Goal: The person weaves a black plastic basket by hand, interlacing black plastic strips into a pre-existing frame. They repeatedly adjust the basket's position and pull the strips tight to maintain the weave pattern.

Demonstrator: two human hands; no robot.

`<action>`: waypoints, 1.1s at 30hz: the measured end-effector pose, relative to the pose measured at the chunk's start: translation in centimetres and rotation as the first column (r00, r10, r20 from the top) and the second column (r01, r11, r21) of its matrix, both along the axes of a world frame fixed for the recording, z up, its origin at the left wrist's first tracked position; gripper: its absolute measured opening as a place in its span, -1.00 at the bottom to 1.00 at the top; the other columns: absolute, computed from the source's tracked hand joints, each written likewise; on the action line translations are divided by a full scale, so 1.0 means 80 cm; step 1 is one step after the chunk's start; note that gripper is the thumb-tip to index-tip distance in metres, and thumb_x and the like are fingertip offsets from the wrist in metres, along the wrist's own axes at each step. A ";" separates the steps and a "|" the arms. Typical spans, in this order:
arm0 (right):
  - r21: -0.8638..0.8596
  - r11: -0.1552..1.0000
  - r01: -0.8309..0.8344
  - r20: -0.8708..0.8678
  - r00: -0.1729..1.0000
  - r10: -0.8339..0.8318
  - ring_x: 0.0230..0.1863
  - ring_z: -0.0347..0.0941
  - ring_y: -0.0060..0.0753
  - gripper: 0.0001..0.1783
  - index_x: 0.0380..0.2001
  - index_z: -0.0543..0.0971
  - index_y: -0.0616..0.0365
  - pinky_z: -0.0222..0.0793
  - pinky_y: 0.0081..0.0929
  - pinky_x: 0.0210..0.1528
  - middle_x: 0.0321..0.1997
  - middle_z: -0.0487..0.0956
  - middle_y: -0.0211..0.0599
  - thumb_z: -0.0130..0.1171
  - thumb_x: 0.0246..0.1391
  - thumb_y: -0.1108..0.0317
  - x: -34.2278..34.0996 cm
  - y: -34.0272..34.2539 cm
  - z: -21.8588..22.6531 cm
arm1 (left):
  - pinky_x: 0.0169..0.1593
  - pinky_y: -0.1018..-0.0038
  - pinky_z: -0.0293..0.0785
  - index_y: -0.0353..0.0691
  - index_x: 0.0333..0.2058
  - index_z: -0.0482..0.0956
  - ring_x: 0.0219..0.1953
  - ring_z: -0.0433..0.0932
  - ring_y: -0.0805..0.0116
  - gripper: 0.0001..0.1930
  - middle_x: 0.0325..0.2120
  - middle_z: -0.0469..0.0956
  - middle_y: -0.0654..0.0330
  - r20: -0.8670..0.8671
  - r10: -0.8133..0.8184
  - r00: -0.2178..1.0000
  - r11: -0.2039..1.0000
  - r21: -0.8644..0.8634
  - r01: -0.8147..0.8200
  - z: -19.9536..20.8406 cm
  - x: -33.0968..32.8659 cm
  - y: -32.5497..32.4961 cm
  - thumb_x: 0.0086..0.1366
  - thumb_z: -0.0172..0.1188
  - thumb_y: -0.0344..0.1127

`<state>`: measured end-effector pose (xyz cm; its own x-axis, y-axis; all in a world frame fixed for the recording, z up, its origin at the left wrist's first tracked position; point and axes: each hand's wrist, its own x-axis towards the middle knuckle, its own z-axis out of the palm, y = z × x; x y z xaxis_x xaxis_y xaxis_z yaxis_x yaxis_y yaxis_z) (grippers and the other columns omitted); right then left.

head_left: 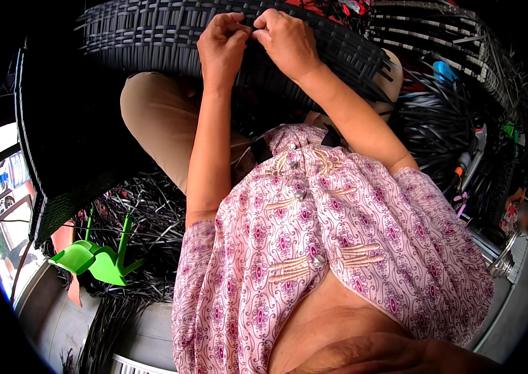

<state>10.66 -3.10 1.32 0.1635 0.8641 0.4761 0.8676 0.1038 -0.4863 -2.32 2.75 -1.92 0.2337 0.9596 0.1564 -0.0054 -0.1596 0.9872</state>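
A curved band of black woven plastic wicker (pixel 151 31) runs across the top of the head view, with loose strip ends sticking out on its right side. Both hands are at its middle, fingertips almost meeting. My left hand (pixel 221 50) is closed in a pinch, thumb against the fingers. Close beside it, my right hand (pixel 289 45) pinches too, its fingers bent toward the left hand. Whatever lies between the fingertips is too small and dark against the weave to make out.
Loose black plastic strips (pixel 429 118) are heaped at the right, with more strips (pixel 151 206) at the left. A bright green plastic object (pixel 105 262) lies on the left heap. Another woven frame (pixel 445 37) stands at the far right, near a blue item (pixel 443 71).
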 end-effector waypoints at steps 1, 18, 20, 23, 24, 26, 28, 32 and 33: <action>0.003 1.000 -0.008 0.005 1.000 0.008 -0.31 0.61 -0.07 -0.77 -0.29 0.58 0.15 0.53 -0.27 -0.26 -0.35 0.64 -0.19 0.36 -0.05 0.38 -0.001 -0.002 0.000 | -0.29 0.55 0.52 -0.29 -0.17 0.61 -0.41 0.60 0.53 -0.75 -0.41 0.67 0.18 -0.006 0.014 1.000 0.999 0.030 -0.014 -0.002 0.001 0.001 0.14 0.29 -0.44; 0.250 0.944 -0.215 -0.176 0.949 0.263 -0.32 0.61 -0.29 -0.73 -0.19 0.66 0.08 0.53 -0.36 -0.23 -0.30 0.67 -0.26 0.33 0.05 0.23 -0.012 0.032 0.023 | -0.11 0.66 0.44 -0.35 -0.14 0.56 -0.26 0.53 0.57 -0.74 -0.32 0.58 0.25 0.258 0.101 0.961 0.990 0.068 -0.122 0.065 -0.067 0.031 0.18 0.31 -0.55; 0.248 0.932 -0.265 -0.364 0.866 0.343 -0.39 0.61 -0.39 -0.73 -0.18 0.68 0.08 0.53 -0.44 -0.28 -0.35 0.68 -0.26 0.33 0.08 0.20 -0.018 0.043 0.025 | -0.16 0.68 0.43 -0.32 -0.14 0.56 -0.29 0.52 0.60 -0.74 -0.37 0.58 0.29 0.322 -0.026 0.946 0.993 0.117 -0.012 0.072 -0.062 0.027 0.19 0.33 -0.52; 0.114 0.935 -0.336 -0.549 0.763 0.342 -0.48 0.55 -0.64 -0.77 -0.23 0.70 0.17 0.49 -0.62 -0.37 -0.47 0.67 -0.36 0.30 0.13 0.25 -0.013 0.047 0.026 | -0.27 0.69 0.42 -0.29 -0.13 0.57 -0.35 0.50 0.64 -0.75 -0.39 0.58 0.33 0.281 0.028 0.959 0.996 0.077 -0.051 0.070 -0.056 0.028 0.20 0.34 -0.50; 0.124 0.931 -0.343 -0.610 0.714 0.344 -0.49 0.53 -0.66 -0.78 -0.24 0.70 0.19 0.49 -0.64 -0.38 -0.49 0.67 -0.38 0.29 0.14 0.27 -0.010 0.048 0.024 | -0.30 0.69 0.42 -0.28 -0.13 0.58 -0.37 0.50 0.64 -0.75 -0.40 0.58 0.34 0.271 0.046 0.961 0.997 0.044 -0.060 0.072 -0.052 0.026 0.21 0.34 -0.49; 0.088 0.958 -0.273 -0.689 0.677 0.256 -0.48 0.53 -0.68 -0.79 -0.26 0.70 0.22 0.50 -0.66 -0.38 -0.50 0.65 -0.43 0.28 0.14 0.30 -0.007 0.043 0.022 | -0.35 0.66 0.44 -0.29 -0.14 0.58 -0.42 0.51 0.63 -0.75 -0.40 0.61 0.31 0.228 0.059 0.972 0.995 0.070 -0.076 0.044 -0.055 0.037 0.19 0.34 -0.47; 0.051 0.976 -0.214 -0.732 0.656 0.182 -0.48 0.53 -0.68 -0.79 -0.28 0.70 0.21 0.50 -0.66 -0.38 -0.50 0.65 -0.42 0.28 0.13 0.29 -0.003 0.044 0.013 | -0.28 0.48 0.54 -0.26 -0.13 0.57 -0.39 0.66 0.36 -0.68 -0.39 0.69 0.17 -0.181 0.176 0.968 0.961 0.244 -0.129 0.013 -0.051 0.041 0.12 0.35 -0.39; 0.001 0.987 -0.162 -0.718 0.687 0.114 -0.52 0.51 -0.72 -0.81 -0.33 0.69 0.20 0.49 -0.66 -0.42 -0.52 0.64 -0.45 0.29 0.12 0.29 -0.001 0.036 0.015 | -0.20 0.27 0.52 -0.10 -0.19 0.57 -0.28 0.66 0.15 -0.73 -0.36 0.70 0.28 -0.524 0.319 0.790 0.914 0.391 -0.110 0.016 -0.025 0.019 0.13 0.34 -0.24; -0.002 0.989 -0.147 -0.690 0.716 0.105 -0.53 0.53 -0.67 -0.82 -0.35 0.70 0.20 0.49 -0.63 -0.42 -0.53 0.65 -0.42 0.29 0.11 0.29 -0.001 0.034 0.016 | -0.21 0.26 0.52 -0.09 -0.20 0.57 -0.28 0.66 0.15 -0.75 -0.37 0.69 0.28 -0.527 0.332 0.782 0.907 0.406 -0.112 0.016 -0.023 0.018 0.13 0.32 -0.25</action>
